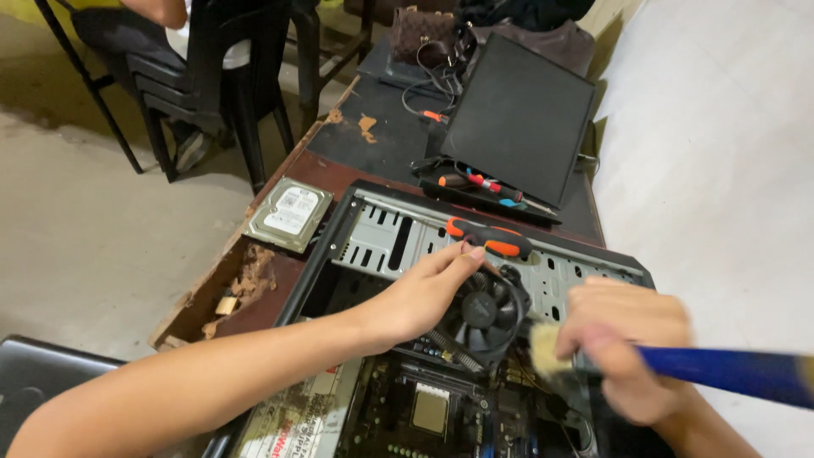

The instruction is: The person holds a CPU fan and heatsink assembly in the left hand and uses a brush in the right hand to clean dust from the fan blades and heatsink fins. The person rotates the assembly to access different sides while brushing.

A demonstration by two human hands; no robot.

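An open black computer case (339, 222) lies on a worn table, its motherboard (428, 413) showing. My left hand (420, 293) grips a black cooler fan (485, 312) and lifts it, tilted, above the board. My right hand (623, 348) is closed on a blue-handled brush (729, 371). The brush's pale bristles (547, 348) touch the fan's right side. The brush and right hand are blurred.
An orange-and-black screwdriver (490, 238) rests on the case's drive bay. A hard drive (291, 213) lies on the table to the left. A black side panel (519, 119), more screwdrivers (483, 182), cables and bags sit behind. A seated person's chair (212, 80) stands at back left.
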